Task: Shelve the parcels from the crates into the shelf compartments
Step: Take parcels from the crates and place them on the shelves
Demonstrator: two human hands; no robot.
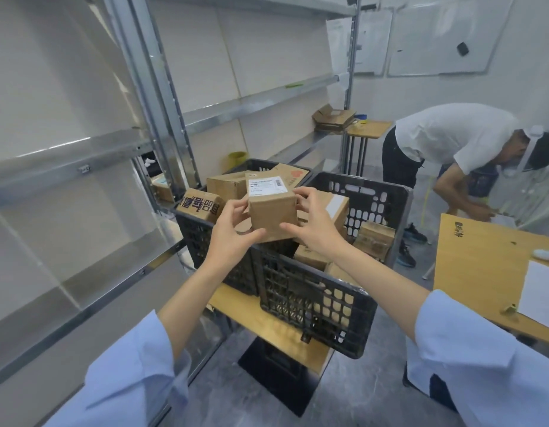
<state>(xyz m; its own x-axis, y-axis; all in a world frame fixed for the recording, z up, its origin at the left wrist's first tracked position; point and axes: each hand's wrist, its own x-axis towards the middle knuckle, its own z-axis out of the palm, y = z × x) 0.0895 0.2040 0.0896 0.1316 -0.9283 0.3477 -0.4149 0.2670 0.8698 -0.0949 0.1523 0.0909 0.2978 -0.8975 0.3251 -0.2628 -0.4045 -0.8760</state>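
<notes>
Holding a small brown parcel [271,215] up over the black crates [313,303], we grip it with both hands. Our left hand [231,234] has its fingers [236,205] clamped on its left side, our right hand [313,224] on its right. The crates sit on a wooden surface [267,329], with the shelf [82,167] to the left.

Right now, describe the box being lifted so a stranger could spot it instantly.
Find the two black crates on the wooden table beside the metal shelf. Just above them, one small brown box is raised clear of the pile. Unlike the boxes lying in the crates, it is in the air, white label on top.
</notes>
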